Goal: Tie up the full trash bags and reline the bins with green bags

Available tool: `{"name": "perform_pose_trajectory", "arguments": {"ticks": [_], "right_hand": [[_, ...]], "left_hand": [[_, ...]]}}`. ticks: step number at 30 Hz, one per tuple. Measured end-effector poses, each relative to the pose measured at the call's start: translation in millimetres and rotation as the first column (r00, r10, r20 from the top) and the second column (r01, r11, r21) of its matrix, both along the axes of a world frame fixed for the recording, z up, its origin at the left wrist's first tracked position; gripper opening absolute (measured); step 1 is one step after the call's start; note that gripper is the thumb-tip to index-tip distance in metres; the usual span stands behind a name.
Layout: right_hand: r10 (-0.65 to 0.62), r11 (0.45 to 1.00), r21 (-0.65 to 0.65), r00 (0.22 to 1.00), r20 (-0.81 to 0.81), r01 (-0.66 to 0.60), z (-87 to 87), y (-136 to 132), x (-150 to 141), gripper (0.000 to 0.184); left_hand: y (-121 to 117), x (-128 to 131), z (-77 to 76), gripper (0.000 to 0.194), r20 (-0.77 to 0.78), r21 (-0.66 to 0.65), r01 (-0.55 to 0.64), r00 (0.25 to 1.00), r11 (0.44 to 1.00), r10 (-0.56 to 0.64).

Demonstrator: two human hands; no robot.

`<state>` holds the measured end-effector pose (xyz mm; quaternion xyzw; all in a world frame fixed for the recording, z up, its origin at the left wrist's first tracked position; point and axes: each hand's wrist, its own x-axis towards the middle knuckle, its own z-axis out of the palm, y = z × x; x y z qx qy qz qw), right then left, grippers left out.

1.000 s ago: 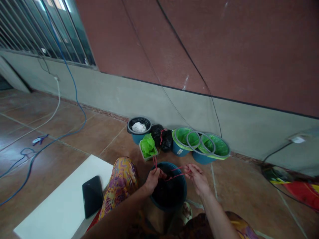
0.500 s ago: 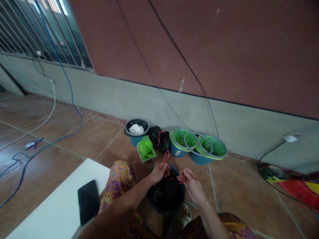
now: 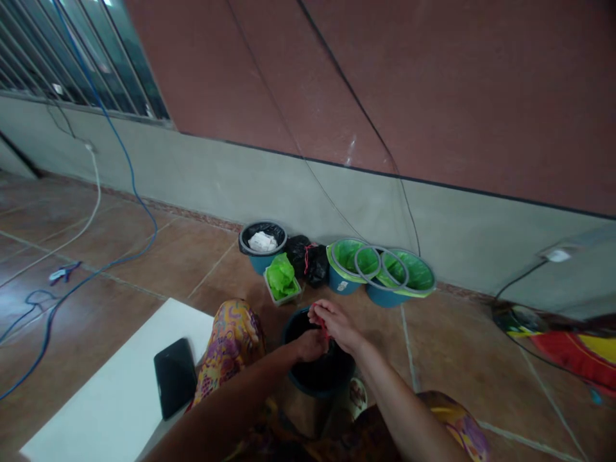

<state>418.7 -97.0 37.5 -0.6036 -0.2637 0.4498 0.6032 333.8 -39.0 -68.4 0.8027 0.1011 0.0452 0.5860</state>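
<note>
Between my knees stands a dark blue bucket (image 3: 320, 385) with a black plastic bag (image 3: 312, 371) inside, its details lost in shadow. A red drawstring (image 3: 323, 326) runs between my hands above the bucket. My right hand (image 3: 337, 324) is closed on the drawstring at the bucket's far rim. Just below and left of it, my left hand (image 3: 312, 346) is closed around the lower part of the same string. The two hands are close together and partly cover the bag's top.
Along the wall stand a black-lined bucket (image 3: 258, 262) holding white paper, black tied bags (image 3: 317, 266), and two green-lined buckets (image 3: 342, 283) with grey rings. A small tray (image 3: 283, 298) holds green plastic. At left, a phone (image 3: 174, 378) lies on a white board (image 3: 106, 385); a blue cable (image 3: 129, 260) crosses the floor.
My right hand has moved left and up to meet my left hand. The two ends of red drawstring, held apart before, are now together. The view has tipped slightly.
</note>
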Motion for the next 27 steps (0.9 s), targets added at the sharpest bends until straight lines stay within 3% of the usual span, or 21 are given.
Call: {"name": "perform_pose_trajectory", "arguments": {"ticks": [2,5,8,11,13,16,19,23,27], "right_hand": [[0.008,1.0,-0.023,1.0,-0.003,-0.008,0.2,3,5,0.028],[0.001,1.0,-0.028,0.998,0.063,0.001,-4.8,3,16,0.027],[-0.03,0.996,-0.071,0.954,0.297,0.054,-16.5,-3,32,0.029],[-0.086,0.967,-0.163,0.849,0.521,0.198,-33.5,-19,45,0.028],[-0.085,0.941,-0.221,0.811,0.579,0.256,-45.9,-34,45,0.025],[0.012,0.923,-0.313,0.795,0.607,0.224,-62.1,-57,32,0.022],[0.129,0.901,-0.388,0.735,0.666,0.194,-72.8,-73,9,0.026],[0.278,0.864,-0.477,0.636,0.72,0.162,-77.7,-82,-16,0.035],[0.376,0.777,-0.589,0.587,0.717,0.221,-76.2,-85,-27,0.037]], "left_hand": [[1,-5,7.5,0.015,-0.029,0.093,0.119,0.993,0.989,-0.117],[0,-8,13.8,0.022,-0.039,0.111,0.167,0.986,0.98,-0.164],[-1,-6,5.2,0.037,-0.107,-0.07,0.085,0.99,0.994,-0.092],[-3,-3,-11.8,0.046,-0.165,-0.223,-0.012,0.986,0.975,-0.026],[-4,-1,-20.1,0.045,-0.17,-0.265,-0.03,0.985,0.964,-0.016],[-2,0,-22.9,0.041,-0.167,-0.323,-0.041,0.986,0.946,-0.014],[2,-1,-17.8,0.047,-0.186,-0.231,-0.036,0.983,0.972,-0.008],[7,-1,-11.8,0.051,-0.183,-0.043,0.078,0.979,0.996,-0.085],[7,0,-16.1,0.052,-0.241,-0.051,0.018,0.97,0.999,-0.03]]}}
